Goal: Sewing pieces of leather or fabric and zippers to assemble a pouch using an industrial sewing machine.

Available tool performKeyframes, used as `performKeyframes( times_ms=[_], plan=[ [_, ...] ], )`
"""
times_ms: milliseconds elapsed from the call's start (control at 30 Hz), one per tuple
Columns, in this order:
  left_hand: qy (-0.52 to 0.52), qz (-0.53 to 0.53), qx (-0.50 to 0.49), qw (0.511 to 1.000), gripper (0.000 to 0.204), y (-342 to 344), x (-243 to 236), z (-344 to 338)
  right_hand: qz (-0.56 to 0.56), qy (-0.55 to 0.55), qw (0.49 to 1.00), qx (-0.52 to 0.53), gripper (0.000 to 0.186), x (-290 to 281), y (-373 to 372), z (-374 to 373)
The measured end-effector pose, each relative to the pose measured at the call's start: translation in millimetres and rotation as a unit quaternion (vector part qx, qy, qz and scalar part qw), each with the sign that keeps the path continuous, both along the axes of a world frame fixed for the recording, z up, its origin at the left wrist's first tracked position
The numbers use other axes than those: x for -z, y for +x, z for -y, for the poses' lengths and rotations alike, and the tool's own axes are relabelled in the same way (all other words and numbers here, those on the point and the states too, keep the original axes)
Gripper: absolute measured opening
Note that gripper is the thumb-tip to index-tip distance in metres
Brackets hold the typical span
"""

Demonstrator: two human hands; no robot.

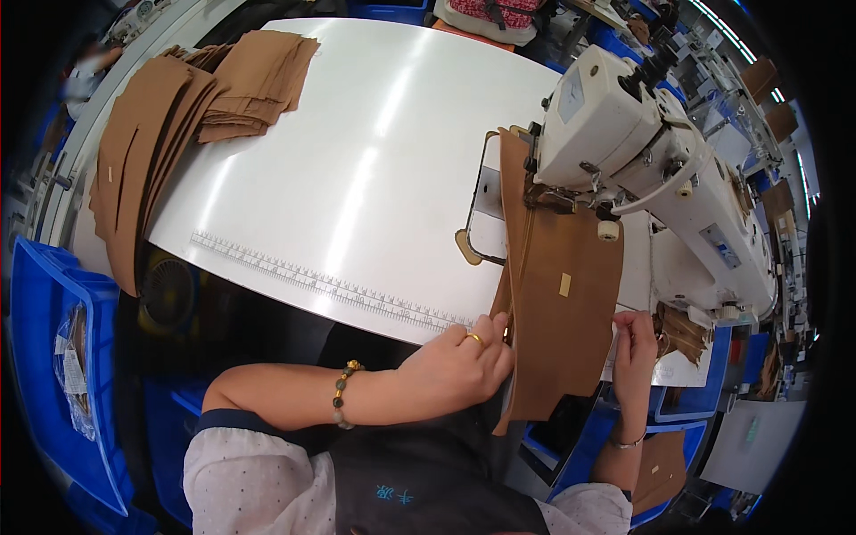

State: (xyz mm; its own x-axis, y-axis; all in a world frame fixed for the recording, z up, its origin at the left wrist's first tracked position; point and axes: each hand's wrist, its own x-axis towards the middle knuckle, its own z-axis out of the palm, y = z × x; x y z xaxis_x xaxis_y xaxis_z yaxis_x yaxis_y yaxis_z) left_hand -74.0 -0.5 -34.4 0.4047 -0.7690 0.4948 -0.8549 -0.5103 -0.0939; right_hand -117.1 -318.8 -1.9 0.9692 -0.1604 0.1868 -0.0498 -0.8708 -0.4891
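Observation:
A long brown panel (575, 330) with a small pale tag lies under the needle area of a white sewing machine (588, 116), a narrow folded strip along its left edge. My left hand (464, 357), with a ring and a bead bracelet above it, is closed on that left edge near the panel's lower part. My right hand (633, 348) is at the panel's right edge, fingers bent and pinched together; what lies between the fingertips is too small to make out. A printed ruler (330, 285) runs along the front of the white tabletop (339, 169), left of my left hand.
Stacks of brown cut pieces (134, 160) lie at the back left. Blue bins (36, 348) stand at the left and lower right (678, 423), holding bagged items and brown pieces. A bag (486, 18) sits beyond the table. Another person (89, 76), partly visible, is at the far left.

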Motion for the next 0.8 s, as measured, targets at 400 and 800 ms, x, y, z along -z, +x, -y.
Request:
performKeyframes(
  times_ms=[400,800],
  plan=[
    [-0.046,0.002,-0.003,0.999,0.018,0,9,0,-0.192,0.726,0.653,-0.099,0.038,-12,33,19],
    [-0.06,-0.004,0.001,0.998,0.014,1,7,0,-0.108,0.029,0.979,-0.17,0.025,58,-19,-1]
  ],
)
